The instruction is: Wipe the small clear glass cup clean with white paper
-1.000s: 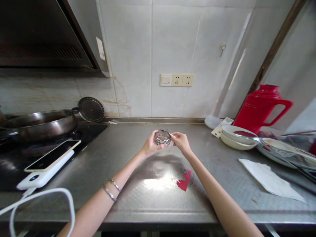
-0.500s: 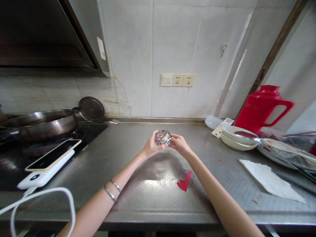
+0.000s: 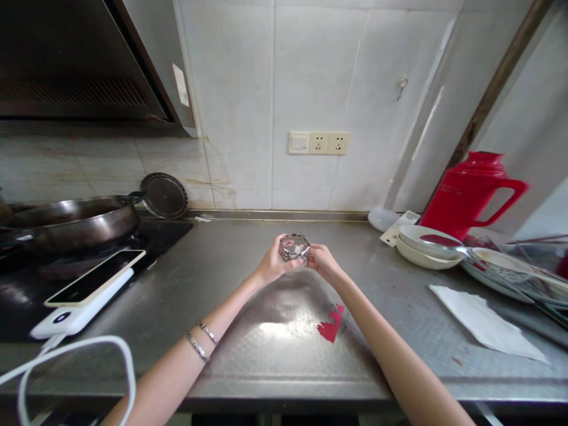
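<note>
A small clear glass bowl (image 3: 294, 247), round with a shiny, wavy rim, is held up above the steel counter (image 3: 266, 313). Wrapped around its left side and front, my left hand (image 3: 272, 261) grips it, the thumb along the near edge. My right hand (image 3: 323, 260) is closed on the right side, fingertips pinching the glass near the rim. What lies under the bowl cannot be seen. Two bracelets (image 3: 197, 346) circle my left wrist. Between my forearms, a torn red patch (image 3: 331, 324) lies flat on the counter.
At left, a steel pan (image 3: 75, 223) sits on the black stove, near a phone (image 3: 95, 277) on a white power bank (image 3: 82, 313) with a looped cable (image 3: 129, 367). Rightward are stacked bowls (image 3: 428, 260), a red thermos (image 3: 464, 195), plates with utensils (image 3: 501, 269) and a white napkin (image 3: 486, 322).
The glass bowl has turned slightly in my hands, and my right fingers have shifted a little on its edge. Otherwise the scene stays the same apart from a tiny camera shift.
</note>
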